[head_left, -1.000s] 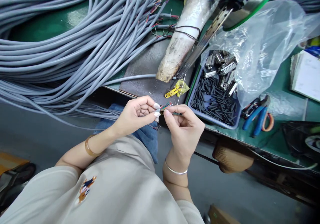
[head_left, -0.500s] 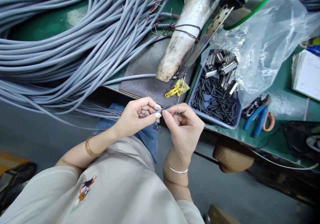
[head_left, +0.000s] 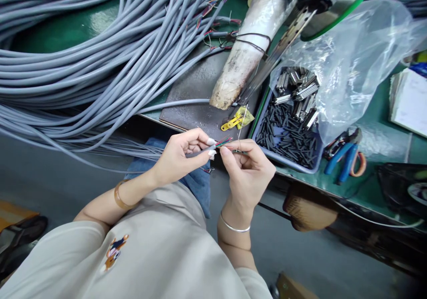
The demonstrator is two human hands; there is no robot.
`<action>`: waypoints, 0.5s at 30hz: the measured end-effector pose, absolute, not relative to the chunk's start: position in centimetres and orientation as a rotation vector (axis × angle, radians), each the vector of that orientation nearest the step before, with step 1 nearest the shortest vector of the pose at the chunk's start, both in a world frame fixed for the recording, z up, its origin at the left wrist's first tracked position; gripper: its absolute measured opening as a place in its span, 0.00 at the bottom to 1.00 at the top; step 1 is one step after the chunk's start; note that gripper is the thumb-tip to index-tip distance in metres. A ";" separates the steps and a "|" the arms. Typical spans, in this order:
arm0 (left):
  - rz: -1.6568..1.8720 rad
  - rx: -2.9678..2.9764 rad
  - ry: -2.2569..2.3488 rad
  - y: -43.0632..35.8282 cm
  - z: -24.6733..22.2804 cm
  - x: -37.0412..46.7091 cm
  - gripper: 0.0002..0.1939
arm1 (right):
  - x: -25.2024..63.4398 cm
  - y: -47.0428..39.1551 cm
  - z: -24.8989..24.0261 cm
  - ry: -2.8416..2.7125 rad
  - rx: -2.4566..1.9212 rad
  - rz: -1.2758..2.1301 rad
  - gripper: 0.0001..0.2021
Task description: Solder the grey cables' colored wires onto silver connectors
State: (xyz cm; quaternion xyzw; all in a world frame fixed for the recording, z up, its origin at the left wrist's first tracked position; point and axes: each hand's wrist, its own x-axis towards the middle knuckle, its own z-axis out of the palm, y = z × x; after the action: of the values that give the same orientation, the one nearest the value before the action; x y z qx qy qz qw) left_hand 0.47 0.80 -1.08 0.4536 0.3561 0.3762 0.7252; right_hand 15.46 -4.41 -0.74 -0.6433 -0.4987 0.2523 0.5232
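Between thumb and fingers, my left hand [head_left: 187, 151] pinches the end of a grey cable. Thin coloured wires [head_left: 223, 142], red and green among them, fan out from its stripped end. My right hand [head_left: 248, 167] has its thumb and forefinger closed on some of these wires, just right of the left fingertips. The held tips are hidden by the fingers. Beyond my hands, a yellow stripping tool [head_left: 232, 122] lies on a dark board [head_left: 187, 87] at the table's near edge.
A large bundle of grey cables [head_left: 100, 74] fills the left. A blue tray [head_left: 290, 163] holds black tubes and metal connectors. Right of it lie blue-handled pliers [head_left: 345, 156] and a clear plastic bag [head_left: 360, 67]. A white-wrapped tube [head_left: 243, 63] juts over the board.
My right hand has shifted slightly right, away from the left fingertips, and more of the coloured wires shows. My left hand keeps its hold on the cable.
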 end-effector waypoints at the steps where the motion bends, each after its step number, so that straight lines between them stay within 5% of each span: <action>1: 0.828 1.005 0.791 0.8 -1.1 0.5 0.12 | 15.5 -4.4 -0.7 -1.198 -1.541 0.603 0.06; 15: 0.832 1.119 0.818 0.6 -1.1 0.5 0.09 | 15.5 -4.5 -0.6 -1.167 -1.556 0.621 0.05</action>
State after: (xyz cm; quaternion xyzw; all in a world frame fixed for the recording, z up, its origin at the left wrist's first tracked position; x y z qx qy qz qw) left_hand 0.48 0.62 -1.11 0.5004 0.3659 0.3720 0.6909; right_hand 15.54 -4.51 -0.59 -0.6496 -0.4874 0.2592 0.5227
